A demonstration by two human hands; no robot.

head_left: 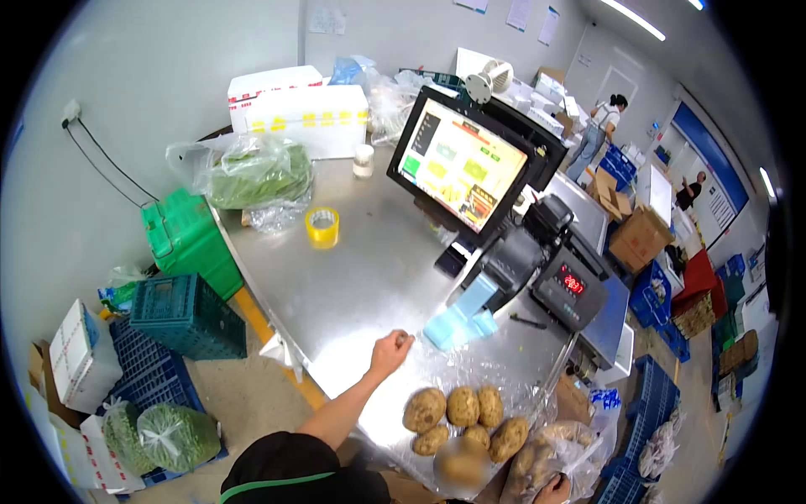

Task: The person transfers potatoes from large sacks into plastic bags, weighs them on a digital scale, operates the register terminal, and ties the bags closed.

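My left hand (390,353) is above the metal table (336,281), its fingers closed near the edge of a clear plastic sheet; whether they hold the film is too small to tell. Just beyond it lies a light blue object (460,317). Several potatoes (463,406) rest on the clear plastic close to my body, the nearest one blurred. At the lower right, my right hand (554,489) is against a clear plastic bag of potatoes (546,449), its fingers bent at the plastic and partly cut off by the frame edge.
A touchscreen (462,164) and a scale with red digits (571,286) stand ahead. Yellow tape (322,227), bagged greens (256,176) and a white foam box (306,122) are on the table. Crates (189,315) stand left. Two people (598,130) are far right.
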